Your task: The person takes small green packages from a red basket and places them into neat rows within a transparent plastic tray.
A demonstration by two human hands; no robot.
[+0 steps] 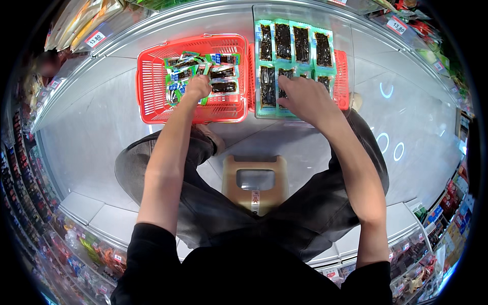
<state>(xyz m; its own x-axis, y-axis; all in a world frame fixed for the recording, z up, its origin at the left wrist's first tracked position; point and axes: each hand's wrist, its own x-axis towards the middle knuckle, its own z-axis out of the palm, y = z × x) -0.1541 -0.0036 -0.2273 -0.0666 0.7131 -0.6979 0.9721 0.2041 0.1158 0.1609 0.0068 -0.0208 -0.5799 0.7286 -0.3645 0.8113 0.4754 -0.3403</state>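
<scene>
My left hand (198,87) is over a red plastic shopping basket (152,110), its fingers on a small green-and-white snack packet (206,69) among several loose packets with dark contents. On the right, my right hand (295,91) reaches into a clear plastic bin (349,42), its fingers spread over the lower row of flat green-edged packets. Two rows of these packets with dark contents lie in the bin, such as one at the top right (323,49). Whether the fingers touch a packet there is partly hidden by the hand.
A second red basket (341,76) lies beneath the clear bin. Below, between my knees, is a tan plastic stool (230,183) with a cut-out seat. Shelves of packaged goods with price tags (95,39) curve around the grey tiled floor (91,148).
</scene>
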